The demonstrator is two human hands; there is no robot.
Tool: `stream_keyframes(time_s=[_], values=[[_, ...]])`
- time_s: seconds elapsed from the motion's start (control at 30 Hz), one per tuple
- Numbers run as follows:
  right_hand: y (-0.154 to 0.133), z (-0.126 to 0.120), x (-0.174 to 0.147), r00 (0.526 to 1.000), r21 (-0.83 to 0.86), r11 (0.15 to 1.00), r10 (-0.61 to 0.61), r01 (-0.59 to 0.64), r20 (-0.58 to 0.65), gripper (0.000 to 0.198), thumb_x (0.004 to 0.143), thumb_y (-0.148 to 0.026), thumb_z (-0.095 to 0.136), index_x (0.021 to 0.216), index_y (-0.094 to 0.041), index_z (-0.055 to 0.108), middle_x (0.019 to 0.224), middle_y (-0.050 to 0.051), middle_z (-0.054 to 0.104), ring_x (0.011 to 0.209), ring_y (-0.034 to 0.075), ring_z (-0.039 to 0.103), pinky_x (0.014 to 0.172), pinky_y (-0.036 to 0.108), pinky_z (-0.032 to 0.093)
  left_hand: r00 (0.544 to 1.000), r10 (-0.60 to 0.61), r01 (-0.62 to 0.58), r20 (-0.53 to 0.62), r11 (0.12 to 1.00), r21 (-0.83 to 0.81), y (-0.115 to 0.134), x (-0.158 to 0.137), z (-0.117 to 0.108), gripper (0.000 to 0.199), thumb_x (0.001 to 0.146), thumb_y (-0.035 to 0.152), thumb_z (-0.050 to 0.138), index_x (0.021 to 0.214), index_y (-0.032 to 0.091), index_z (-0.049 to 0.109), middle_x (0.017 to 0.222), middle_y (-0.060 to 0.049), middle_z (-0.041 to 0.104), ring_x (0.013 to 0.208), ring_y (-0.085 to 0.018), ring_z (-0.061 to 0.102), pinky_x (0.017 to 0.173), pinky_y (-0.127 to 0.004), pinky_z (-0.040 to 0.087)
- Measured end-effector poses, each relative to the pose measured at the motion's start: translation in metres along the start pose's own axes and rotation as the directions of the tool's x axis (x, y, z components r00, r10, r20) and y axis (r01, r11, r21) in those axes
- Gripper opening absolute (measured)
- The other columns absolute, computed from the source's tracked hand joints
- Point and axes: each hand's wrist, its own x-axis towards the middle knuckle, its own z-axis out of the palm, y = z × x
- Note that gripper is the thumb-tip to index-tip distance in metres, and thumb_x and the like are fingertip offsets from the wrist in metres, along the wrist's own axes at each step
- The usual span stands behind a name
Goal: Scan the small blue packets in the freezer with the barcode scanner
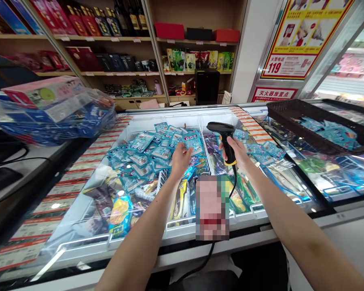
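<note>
My left hand (180,160) holds a small blue ice-cream packet (193,144) up over the open chest freezer (200,238). A black handheld barcode scanner (223,139) with a yellow band is gripped in my right hand (235,151); its head points left toward that packet. The scanner's black cable (212,250) hangs down over the freezer's front edge. Below my left hand lies a pile of several identical blue packets (145,155) in the freezer's left compartment.
Other wrapped ice creams (121,210) fill the near baskets. A dark tray (318,125) holding more blue packets rests on the freezer's glass lid at right. Stacked boxes in blue wrap (54,109) sit on a counter at left. Shelves of goods (109,48) stand behind.
</note>
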Motion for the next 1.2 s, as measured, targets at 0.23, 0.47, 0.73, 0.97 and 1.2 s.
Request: stream_keyframes(time_s=[0.23, 0.47, 0.73, 0.97, 1.2], values=[[0.004, 0.003, -0.003, 0.998, -0.005, 1.0, 0.029, -0.029, 0.052, 0.049, 0.078, -0.065, 0.063, 0.089, -0.017, 0.06, 0.077, 0.005, 0.069, 0.041, 0.009, 0.052, 0.034, 0.023, 0.04, 0.998, -0.063, 0.063, 0.002, 0.981, -0.182, -0.006, 0.006, 0.003, 0.032, 0.089, 0.032, 0.052, 0.117, 0.018, 0.044, 0.076, 0.0, 0.056, 0.065, -0.018, 0.068, 0.06, -0.028, 0.052], [0.007, -0.003, 0.0, 0.992, -0.036, 0.996, 0.086, -0.083, 0.092, 0.049, 0.079, -0.066, 0.062, 0.087, -0.017, 0.061, 0.071, 0.005, 0.069, 0.04, 0.01, 0.052, 0.033, 0.023, 0.039, 0.998, -0.07, 0.069, 0.003, 0.98, -0.187, -0.002, 0.004, 0.002, 0.032, 0.089, 0.029, 0.052, 0.117, 0.017, 0.044, 0.075, 0.001, 0.055, 0.072, -0.019, 0.069, 0.065, -0.029, 0.054], [-0.007, -0.004, -0.009, 0.957, -0.125, 0.98, 0.179, -0.153, 0.23, 0.045, 0.083, -0.062, 0.06, 0.086, -0.017, 0.06, 0.055, 0.001, 0.061, 0.04, 0.011, 0.051, 0.034, 0.022, 0.036, 0.996, -0.083, 0.082, 0.009, 0.956, -0.281, -0.005, 0.006, 0.006, 0.039, 0.092, 0.034, 0.051, 0.125, 0.017, 0.039, 0.079, -0.002, 0.062, 0.071, -0.021, 0.072, 0.064, -0.03, 0.056], [-0.007, -0.001, -0.011, 0.946, -0.12, 0.982, 0.177, -0.149, 0.272, 0.042, 0.083, -0.06, 0.061, 0.088, -0.018, 0.059, 0.072, 0.003, 0.067, 0.041, 0.009, 0.05, 0.035, 0.022, 0.035, 0.994, -0.109, 0.098, -0.006, 0.916, -0.39, -0.01, 0.009, 0.004, 0.041, 0.091, 0.035, 0.053, 0.125, 0.017, 0.038, 0.077, 0.0, 0.061, 0.067, -0.021, 0.073, 0.063, -0.032, 0.059], [-0.006, -0.004, -0.01, 0.947, -0.151, 0.977, 0.183, -0.147, 0.263, 0.041, 0.082, -0.059, 0.061, 0.085, -0.018, 0.059, 0.069, 0.003, 0.066, 0.041, 0.009, 0.05, 0.035, 0.023, 0.034, 0.995, -0.104, 0.095, -0.002, 0.916, -0.391, -0.012, 0.01, 0.006, 0.04, 0.092, 0.032, 0.051, 0.126, 0.017, 0.036, 0.081, -0.001, 0.062, 0.068, -0.019, 0.073, 0.065, -0.032, 0.06]])
